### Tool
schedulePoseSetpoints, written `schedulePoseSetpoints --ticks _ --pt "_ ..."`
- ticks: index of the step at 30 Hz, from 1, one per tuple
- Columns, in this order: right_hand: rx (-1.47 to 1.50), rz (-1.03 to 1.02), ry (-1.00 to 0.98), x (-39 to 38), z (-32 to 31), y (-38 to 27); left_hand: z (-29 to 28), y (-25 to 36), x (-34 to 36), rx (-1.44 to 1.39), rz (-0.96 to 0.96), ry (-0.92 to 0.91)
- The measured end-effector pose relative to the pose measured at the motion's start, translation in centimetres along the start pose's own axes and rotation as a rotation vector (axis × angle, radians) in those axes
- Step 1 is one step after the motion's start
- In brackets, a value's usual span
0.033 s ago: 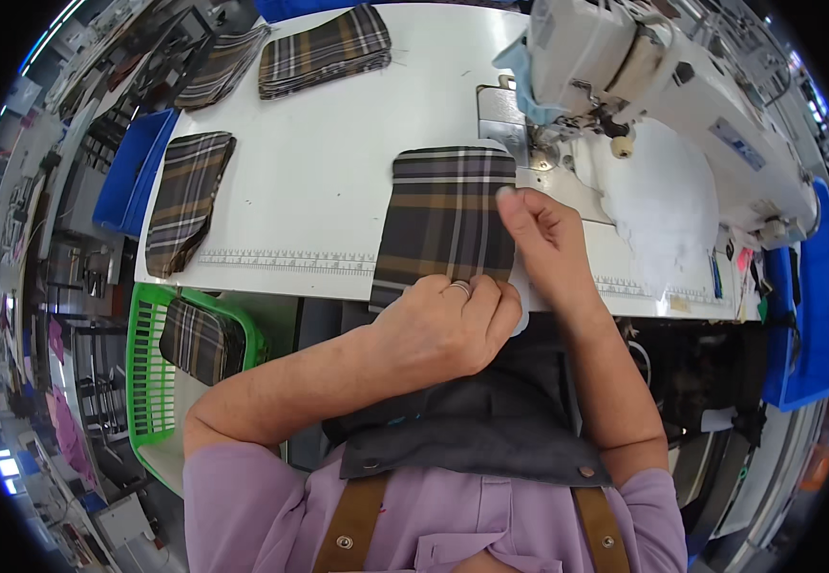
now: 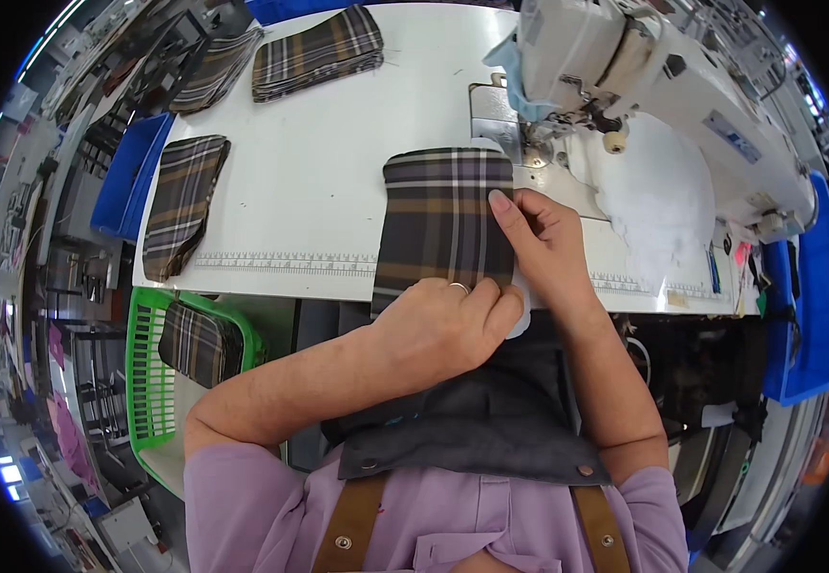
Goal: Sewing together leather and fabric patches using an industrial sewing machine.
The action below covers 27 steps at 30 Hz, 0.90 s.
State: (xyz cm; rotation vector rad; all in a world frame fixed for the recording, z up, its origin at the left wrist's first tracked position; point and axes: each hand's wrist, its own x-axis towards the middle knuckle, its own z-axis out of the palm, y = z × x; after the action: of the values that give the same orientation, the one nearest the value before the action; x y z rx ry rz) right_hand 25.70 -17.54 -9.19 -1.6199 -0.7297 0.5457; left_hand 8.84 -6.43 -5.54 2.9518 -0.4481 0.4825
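Note:
A dark plaid fabric piece (image 2: 443, 220) with brown and white stripes lies at the front of the white table, left of the sewing machine's needle area. A pale layer (image 2: 520, 320) shows beneath it along the right and near edges. My left hand (image 2: 448, 325) is closed on the fabric's near right part, fingers bent and pinching; a ring is on one finger. At the right edge, my right hand (image 2: 550, 244) grips the piece, thumb laid on top and the other fingers curled, partly hidden beneath.
The white sewing machine (image 2: 653, 95) stands at the right. Plaid stacks (image 2: 319, 53) lie at the far left, and another plaid stack (image 2: 185, 205) sits by the left edge. A green basket (image 2: 152, 372) holds more plaid pieces. Blue bins (image 2: 820, 286) flank the table (image 2: 309, 181).
The right thumb has turned slightly on the fabric's edge, so its nail now shows. The left hand keeps its pinch, and the fabric has barely moved. The whole view has shifted a little.

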Motion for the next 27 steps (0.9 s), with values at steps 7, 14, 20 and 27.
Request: schedulePoseSetpoints --ticks 7,14,20,27 --pt "-0.180 -0.377 -0.025 -2.3 -0.4 -1.3 -2.8 -5.1 3.5 -0.064 -0.300 0.482" --pt "-0.173 -0.520 -0.079 -2.7 -0.4 -1.3 -2.4 -6.9 2.3 -1.036 -0.529 0.276" --pt "-0.105 -0.516 0.012 -2.9 -0.5 -1.1 -2.4 -5.7 1.9 -1.056 -0.612 0.387" --pt "0.085 -0.370 -0.002 -3.1 -0.3 -0.8 -2.0 -5.4 1.2 -1.035 -0.633 0.473"
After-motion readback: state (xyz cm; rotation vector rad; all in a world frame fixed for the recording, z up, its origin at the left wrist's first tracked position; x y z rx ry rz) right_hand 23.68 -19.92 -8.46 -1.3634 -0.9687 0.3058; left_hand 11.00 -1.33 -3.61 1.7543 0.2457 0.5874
